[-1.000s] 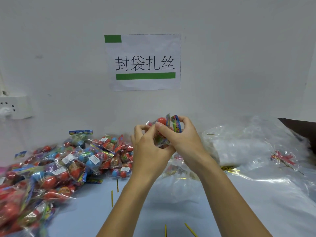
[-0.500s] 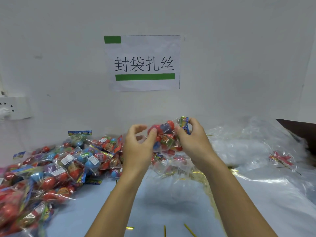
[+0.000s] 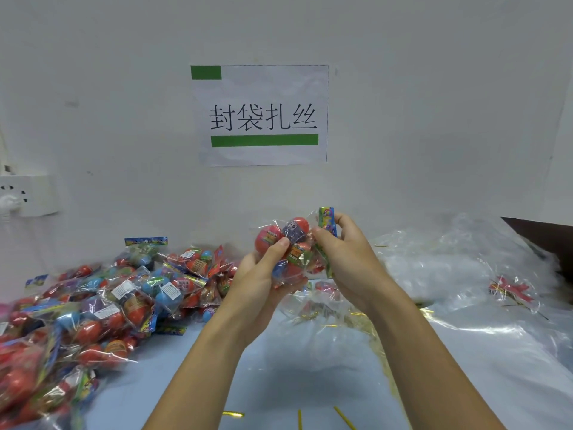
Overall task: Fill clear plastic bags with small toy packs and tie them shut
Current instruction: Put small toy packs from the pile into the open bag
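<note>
Above the table's middle, both hands hold a bunch of small toy packs (image 3: pixel 293 243) with red, blue and purple balls in crinkly wrap. My left hand (image 3: pixel 263 274) cups the bunch from below, its thumb pressed on a red ball. My right hand (image 3: pixel 347 256) grips the packs' right side, fingers curled round a colourful header card (image 3: pixel 327 220). A clear plastic bag (image 3: pixel 322 305) hangs under the packs, between my wrists; I cannot tell whether the packs are inside it.
A large heap of toy packs (image 3: pixel 102 299) covers the table's left. Clear bags (image 3: pixel 449 268) are piled at the right, with a red item (image 3: pixel 510 290) among them. Gold twist ties (image 3: pixel 342 418) lie near the front edge. A wall socket (image 3: pixel 28 193) is at far left.
My hands pulled slightly apart, then closed again on the packs. The bunch has turned and now sits a little right, with my left thumb on top.
</note>
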Available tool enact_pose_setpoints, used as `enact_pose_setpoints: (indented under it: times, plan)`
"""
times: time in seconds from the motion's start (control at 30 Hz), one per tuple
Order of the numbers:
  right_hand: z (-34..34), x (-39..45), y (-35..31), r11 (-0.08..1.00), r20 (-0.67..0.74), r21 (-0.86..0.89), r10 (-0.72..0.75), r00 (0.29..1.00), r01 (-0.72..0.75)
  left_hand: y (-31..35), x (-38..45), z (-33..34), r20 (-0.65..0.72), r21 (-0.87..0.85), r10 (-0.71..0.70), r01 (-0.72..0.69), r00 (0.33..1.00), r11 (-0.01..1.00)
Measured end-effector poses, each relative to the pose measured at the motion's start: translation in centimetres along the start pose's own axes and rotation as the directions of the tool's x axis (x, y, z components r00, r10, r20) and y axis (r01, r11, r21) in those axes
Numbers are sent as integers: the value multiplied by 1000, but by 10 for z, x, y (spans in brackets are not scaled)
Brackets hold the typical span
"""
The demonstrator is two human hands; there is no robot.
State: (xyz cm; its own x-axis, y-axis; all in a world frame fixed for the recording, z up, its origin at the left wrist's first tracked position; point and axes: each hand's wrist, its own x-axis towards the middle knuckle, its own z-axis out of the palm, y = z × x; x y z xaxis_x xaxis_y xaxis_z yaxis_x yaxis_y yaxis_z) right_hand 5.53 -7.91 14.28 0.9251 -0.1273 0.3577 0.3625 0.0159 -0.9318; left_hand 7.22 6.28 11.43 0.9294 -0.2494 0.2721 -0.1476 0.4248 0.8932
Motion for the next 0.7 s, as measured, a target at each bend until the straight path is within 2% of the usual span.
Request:
enact_pose_setpoints:
  times: [0.13, 0.27, 0.47, 0.63, 0.7]
  plan:
    - [0, -4, -3, 997, 162, 71, 24, 987, -36, -1, 1, 2, -9, 21, 41, -41, 999, 999]
    - [1, -6, -2, 999, 211, -47, -10, 978, 20, -1, -1, 2, 38, 39, 85, -86, 996, 995]
    - [-11, -10, -4, 999, 313, 31, 3, 950, -14, 1, -3, 3, 84, 40, 111, -114, 990, 993]
    - [-23, -8, -5, 999, 288, 31, -22, 957, 13, -1, -4, 5, 126, 153, 104, -123, 987, 981]
    - [-26, -7, -7, 1000, 291, 27, -23, 956, 15, -2, -4, 4, 133, 150, 86, -106, 987, 983]
